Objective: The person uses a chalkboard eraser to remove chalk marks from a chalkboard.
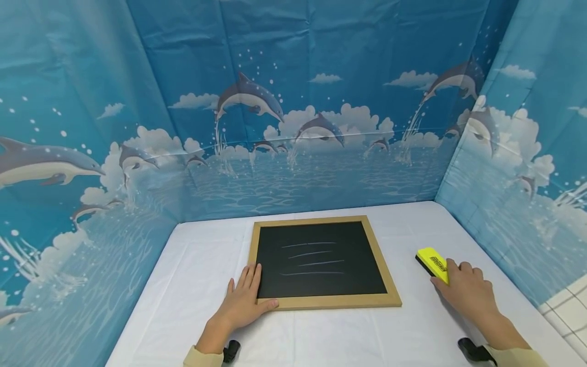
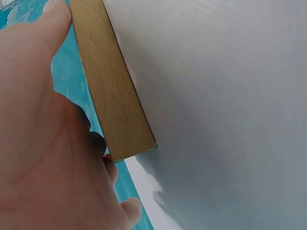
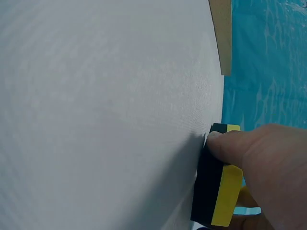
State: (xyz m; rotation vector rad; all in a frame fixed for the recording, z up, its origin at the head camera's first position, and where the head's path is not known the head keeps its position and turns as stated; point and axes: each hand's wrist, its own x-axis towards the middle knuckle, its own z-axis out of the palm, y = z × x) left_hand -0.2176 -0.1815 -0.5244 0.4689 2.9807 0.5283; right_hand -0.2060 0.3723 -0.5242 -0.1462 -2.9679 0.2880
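A small blackboard (image 1: 321, 260) in a wooden frame (image 1: 339, 302) lies on the white table, with several thin chalk lines across its black face. My left hand (image 1: 243, 300) rests on the frame's near left corner, its fingers straight along the left side and the thumb at the near edge. In the left wrist view the thumb (image 2: 56, 21) lies against the wooden edge (image 2: 108, 86). To the right of the board, my right hand (image 1: 468, 290) grips a yellow board eraser (image 1: 433, 264). Its dark pad (image 3: 207, 187) faces the table, and the thumb (image 3: 230, 146) presses its side.
White cloth covers the table (image 1: 192, 265). Blue curtains (image 1: 284, 168) printed with dolphins rise at the back and both sides. White tiles (image 1: 568, 311) show at the lower right. Black straps (image 1: 474, 351) are at both wrists.
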